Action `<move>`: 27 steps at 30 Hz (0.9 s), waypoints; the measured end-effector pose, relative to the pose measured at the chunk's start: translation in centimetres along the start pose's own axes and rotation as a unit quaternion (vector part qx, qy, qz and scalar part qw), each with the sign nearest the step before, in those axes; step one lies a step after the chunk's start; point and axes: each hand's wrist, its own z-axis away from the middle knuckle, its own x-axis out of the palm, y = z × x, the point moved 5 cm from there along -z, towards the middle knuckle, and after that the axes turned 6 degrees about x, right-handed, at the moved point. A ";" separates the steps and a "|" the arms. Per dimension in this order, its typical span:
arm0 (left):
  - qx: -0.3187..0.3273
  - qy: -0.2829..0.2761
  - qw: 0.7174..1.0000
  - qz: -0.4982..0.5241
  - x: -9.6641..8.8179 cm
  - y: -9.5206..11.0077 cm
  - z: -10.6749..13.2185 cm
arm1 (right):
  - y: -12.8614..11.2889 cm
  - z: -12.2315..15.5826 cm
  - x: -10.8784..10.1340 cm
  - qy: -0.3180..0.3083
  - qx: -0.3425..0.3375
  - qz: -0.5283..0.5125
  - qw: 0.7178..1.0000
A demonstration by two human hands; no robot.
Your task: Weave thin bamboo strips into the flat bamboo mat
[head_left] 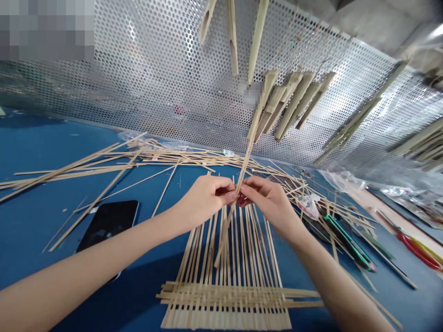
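My left hand (215,193) and my right hand (266,198) meet at mid-view, both closed on a bamboo strip (246,157). The strip stands up at a slant between my fingertips, its lower end pointing down toward the weave. It looks like two thin lengths lying close together. Below my hands lies a partly woven bamboo mat (226,297) on the blue table. Its long strips fan away from me under my hands, and several cross strips are woven through near the front, their ends sticking out at both sides.
Loose bamboo strips (194,157) lie in a heap along the back. A black phone (110,223) rests at left. At right are a green-edged cutter (349,242), red-handled scissors (417,249) and plastic wrapping (346,180). Behind stands a perforated metal panel (155,78) hung with bamboo pieces (290,106).
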 end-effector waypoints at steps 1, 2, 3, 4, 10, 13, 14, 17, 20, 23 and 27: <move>-0.001 0.002 1.000 0.000 -0.1 0.1 0.0 | -0.1 0.0 0.0 0.002 -0.011 0.001 1.000; -0.001 0.004 1.000 -0.001 -0.1 0.1 0.0 | -0.2 0.1 0.0 0.003 -0.020 0.003 1.000; -0.002 0.006 1.000 -0.002 -0.1 0.1 0.0 | -0.3 0.2 0.1 0.003 -0.027 0.005 1.000; -0.002 0.008 1.000 -0.003 -0.2 0.1 0.0 | -0.4 0.3 0.1 0.003 -0.034 0.008 0.999; 0.002 0.006 1.000 -0.005 0.2 -0.1 0.0 | -1.0 0.8 -0.3 0.048 -0.063 0.048 0.996; 0.008 0.007 1.000 -0.004 0.3 0.2 0.1 | -0.9 0.7 -0.5 0.055 -0.057 0.060 0.995; 0.010 0.008 1.000 -0.003 0.3 0.4 0.1 | -0.8 0.6 -0.6 0.056 -0.053 0.061 0.995; 0.019 0.016 1.000 -0.003 0.1 0.7 0.2 | -0.2 0.3 -0.7 0.061 -0.038 0.052 0.996; 0.025 0.031 0.999 0.001 -0.2 0.9 0.2 | 0.4 0.0 -0.8 0.064 -0.022 0.034 0.997; 0.022 0.017 0.999 0.028 0.0 0.7 0.1 | 0.7 0.0 -0.7 0.059 -0.010 0.018 0.998; 0.006 -0.035 0.994 0.107 1.0 0.3 0.0 | 0.8 0.1 -0.4 0.051 0.005 0.001 0.999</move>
